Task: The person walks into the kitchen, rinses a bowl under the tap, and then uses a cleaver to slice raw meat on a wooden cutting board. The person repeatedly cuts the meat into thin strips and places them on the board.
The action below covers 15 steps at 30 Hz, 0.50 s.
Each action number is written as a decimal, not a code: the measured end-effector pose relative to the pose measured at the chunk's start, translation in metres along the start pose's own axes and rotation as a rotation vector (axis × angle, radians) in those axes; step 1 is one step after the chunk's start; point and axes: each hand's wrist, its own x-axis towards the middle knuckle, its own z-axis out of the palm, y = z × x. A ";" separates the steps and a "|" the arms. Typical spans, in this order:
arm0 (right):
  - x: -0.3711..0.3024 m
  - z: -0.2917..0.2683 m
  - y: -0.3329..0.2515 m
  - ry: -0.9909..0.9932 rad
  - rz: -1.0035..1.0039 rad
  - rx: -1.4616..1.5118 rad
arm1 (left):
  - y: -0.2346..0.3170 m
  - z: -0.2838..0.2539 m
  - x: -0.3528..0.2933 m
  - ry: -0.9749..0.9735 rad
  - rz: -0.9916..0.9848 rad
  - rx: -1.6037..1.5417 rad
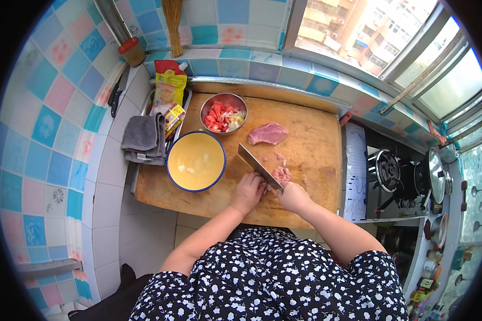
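My right hand (294, 197) is closed round the handle of a cleaver (256, 163), whose broad blade points away and to the left over the cutting board (316, 139). Left of the blade, my left hand (246, 193) has its fingers curled down on a piece of raw meat (266, 189), mostly hidden under them. Chopped pink meat (281, 174) lies right of the blade, with a few loose bits around it. Farther back rests a larger slab of raw meat (268, 133). Left of my hands stands a yellow bowl with a blue rim (196, 161).
A metal bowl (223, 113) at the back holds cut tomato and pale chopped pieces. Seasoning packets (170, 88) lie in a tray beside a folded grey towel (144, 137). A black-handled knife (115, 99) leans by the left wall. To the right is a gas stove (386, 170).
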 end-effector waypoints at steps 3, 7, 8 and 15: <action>-0.006 -0.008 -0.007 -0.003 0.003 0.037 | 0.015 -0.001 -0.002 -0.014 -0.017 0.031; -0.004 -0.007 0.002 0.016 -0.022 0.041 | 0.015 0.002 -0.002 -0.044 0.001 0.073; -0.002 -0.008 0.005 0.007 -0.030 0.041 | 0.014 0.005 -0.002 -0.036 0.001 0.070; -0.016 -0.013 0.021 -0.068 0.003 0.030 | 0.009 0.003 -0.003 -0.047 0.088 0.074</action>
